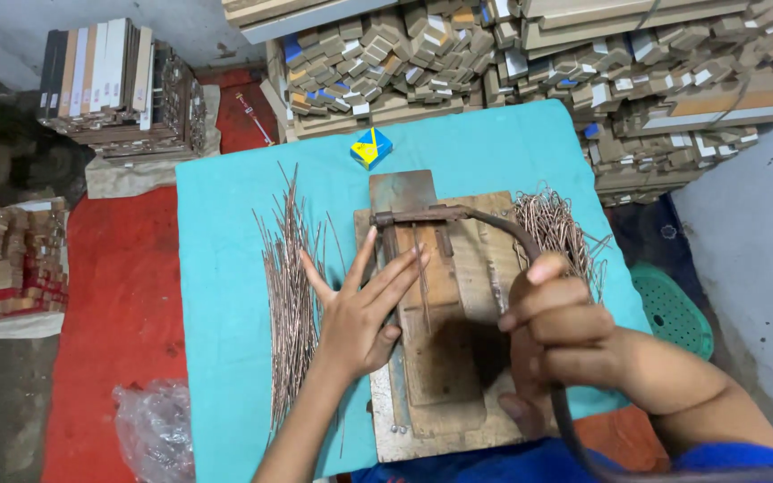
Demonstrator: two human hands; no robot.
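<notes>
My right hand [552,322] is curled tight around the curved iron lever [503,228], nearest me. My left hand [364,309] lies open, fingers flat, pinning a thin wire [421,282] on the wooden jig [458,268]. The wire looks light, springy, best pinched mid-length. Left of the jig lie straight wires [290,295]; right of it, bent ones [555,228].

Right hand [555,335] grips lever [503,228]; left hand [360,317] steadies wire [421,273] on jig [440,322]

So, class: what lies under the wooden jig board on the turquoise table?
The wooden jig board rests directly on the turquoise table. Straight wires lie left, bent wires right. The left hand covers the board's left edge; anything beneath the board is hidden.
</notes>
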